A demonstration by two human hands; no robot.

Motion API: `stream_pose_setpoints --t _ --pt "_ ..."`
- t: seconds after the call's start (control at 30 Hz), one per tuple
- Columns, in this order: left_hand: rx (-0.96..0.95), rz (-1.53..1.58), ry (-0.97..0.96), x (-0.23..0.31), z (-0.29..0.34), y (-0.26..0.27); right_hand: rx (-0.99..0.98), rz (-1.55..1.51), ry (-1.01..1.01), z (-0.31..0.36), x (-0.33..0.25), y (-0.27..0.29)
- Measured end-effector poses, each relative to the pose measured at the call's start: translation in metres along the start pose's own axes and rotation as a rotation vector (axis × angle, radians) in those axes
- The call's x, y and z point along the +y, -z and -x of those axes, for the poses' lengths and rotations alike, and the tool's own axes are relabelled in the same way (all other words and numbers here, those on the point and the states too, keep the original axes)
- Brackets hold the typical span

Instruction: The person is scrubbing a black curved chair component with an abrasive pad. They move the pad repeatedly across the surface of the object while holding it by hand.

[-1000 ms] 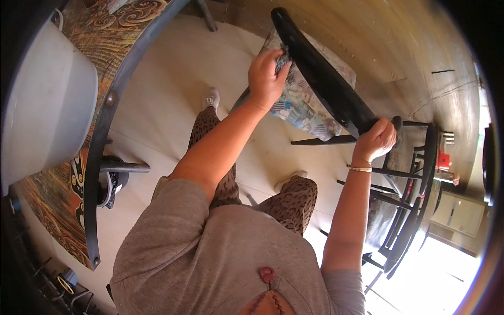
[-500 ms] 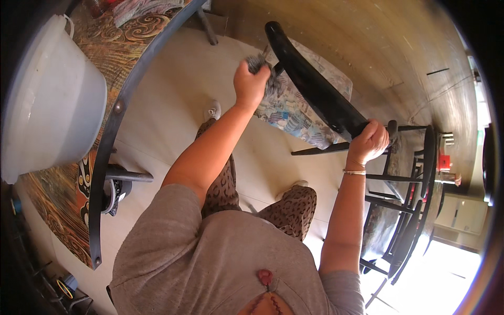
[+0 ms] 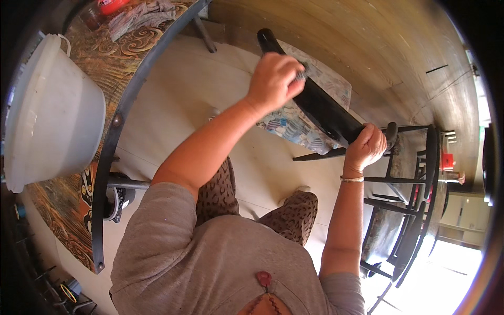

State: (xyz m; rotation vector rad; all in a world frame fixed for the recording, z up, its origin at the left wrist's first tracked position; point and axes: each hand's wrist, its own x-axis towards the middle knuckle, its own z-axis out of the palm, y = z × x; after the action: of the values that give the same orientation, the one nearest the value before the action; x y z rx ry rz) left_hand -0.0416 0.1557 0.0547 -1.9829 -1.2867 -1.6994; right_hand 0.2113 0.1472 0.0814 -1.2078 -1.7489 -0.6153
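A chair stands in front of me, with a curved black backrest [image 3: 329,109] and a seat [image 3: 299,131] covered in a patterned print. My left hand [image 3: 277,81] is closed round a grey, wiry-looking scouring pad [image 3: 301,72] and presses it on the upper part of the backrest. Most of the pad is hidden by my fingers. At the backrest's near right end, my right hand [image 3: 366,146] is wrapped round the black wood.
To the left is a table [image 3: 128,89] with a swirl-patterned top and dark rim. It bears a white plastic bucket [image 3: 58,113] and a crumpled cloth [image 3: 142,18]. More black chairs [image 3: 399,205] stand at right. A wood-look surface [image 3: 388,47] spans the far side.
My left hand has moved right with the scouring pad, from beside the backrest onto it. My right hand keeps its grip on the backrest's end, which has shifted slightly.
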Motion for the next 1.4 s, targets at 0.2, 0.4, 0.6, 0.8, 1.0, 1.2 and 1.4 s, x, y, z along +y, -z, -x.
stream_pose_setpoints --t 0.2,0.4,0.6,0.8,1.0,1.2,1.4 --pt "-0.019 -0.247 0.155 -0.101 -0.031 0.001 -0.001 0.005 0.0 -0.003 -0.005 -0.005" --pt "-0.271 -0.033 0.107 -0.021 -0.031 0.01 0.018 0.022 0.011 -0.002 -0.002 -0.002" --pt "-0.53 0.015 0.051 -0.005 -0.042 0.009 -0.013 -0.002 0.016 -0.001 0.003 0.0" --pt "-0.352 -0.147 0.084 -0.087 -0.049 0.014 0.001 -0.01 0.035 -0.005 -0.005 -0.002" --pt "-0.568 -0.015 0.041 -0.008 -0.042 0.004 0.002 -0.009 0.026 -0.002 0.002 -0.001" --pt "-0.72 -0.146 0.07 -0.06 -0.061 0.013 -0.028 -0.026 0.035 -0.003 -0.001 0.003" --pt "-0.636 -0.162 0.222 -0.126 -0.076 0.003 0.008 -0.042 0.023 -0.004 0.0 -0.002"
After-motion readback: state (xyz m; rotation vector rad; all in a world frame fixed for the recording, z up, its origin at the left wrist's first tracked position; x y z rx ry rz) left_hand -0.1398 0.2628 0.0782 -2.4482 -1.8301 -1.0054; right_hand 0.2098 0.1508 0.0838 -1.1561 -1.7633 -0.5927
